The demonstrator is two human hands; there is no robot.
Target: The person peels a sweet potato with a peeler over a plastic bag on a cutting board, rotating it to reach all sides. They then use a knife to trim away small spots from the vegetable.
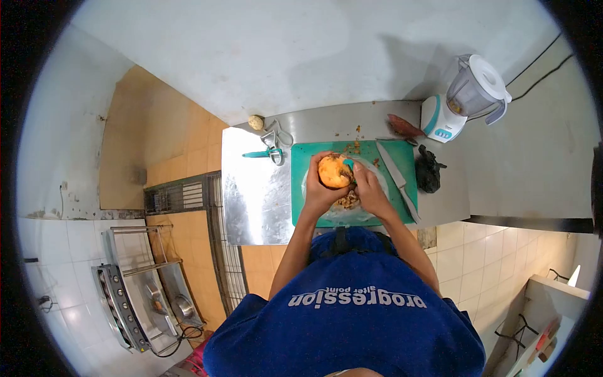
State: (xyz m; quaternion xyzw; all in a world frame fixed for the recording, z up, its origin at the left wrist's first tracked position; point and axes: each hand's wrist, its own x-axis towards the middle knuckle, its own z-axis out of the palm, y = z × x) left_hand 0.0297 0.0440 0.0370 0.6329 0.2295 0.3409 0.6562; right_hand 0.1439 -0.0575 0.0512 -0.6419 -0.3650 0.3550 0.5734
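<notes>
My left hand [320, 188] is wrapped round a round orange item [335, 171] with dark patches of skin on it. On its right side, my right hand [369, 187] grips a small teal-handled tool [349, 164], mostly hidden by the fingers. Both hands are above a green cutting board [301, 217]. Beneath them lies a clear plastic bag [345, 215] with brown peelings [348, 200] on it. A large knife [394, 169] rests on the board's right side, and orange scraps [353, 148] are scattered near its back edge.
A teal-handled peeler [264, 154], metal utensils [276, 134] and a pale round item [255, 122] lie left on the steel table [251, 213]. Right are a reddish root [404, 126], a black plastic bag [429, 171] and a blender [441, 117]. A wall stands behind.
</notes>
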